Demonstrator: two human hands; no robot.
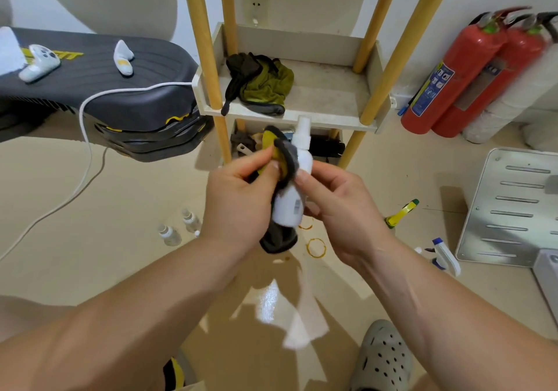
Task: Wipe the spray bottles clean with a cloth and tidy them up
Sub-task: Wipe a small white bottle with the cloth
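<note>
Head cam: L hand (241, 197) is gripping grey-yellow cloth (283, 161) w/ curled fingers, pressing it on white spray bottle (290, 203) at centre. R hand (335, 206) fingers are pinching that bottle. Two clear bottles (169, 235) are standing on floor (120, 197) at 8 o'clock, and blue-white sprayer (445, 256) is sitting at 4.

**A:** Where does the single view look from?

**B:** From the person's head, forward and steeply down. Both bare forearms run in from the bottom edge. The left hand (241, 200) and right hand (341, 209) meet near mid-frame, close to the lens, round a white plastic spray bottle (290, 206) and a grey-and-yellow cloth (287, 161).

**A:** And beyond them?

**B:** The glossy beige floor (120, 197) fills the lower frame, with a grey perforated clog (382, 357) at the bottom edge. Straight ahead and farther off stands a white shelf unit with round wooden posts (329, 94), seen from above.

**A:** Any distortion?

**B:** Yes, it is wide-angle. The posts splay outward, and two red fire extinguishers (453, 79) lean at the right.
</note>
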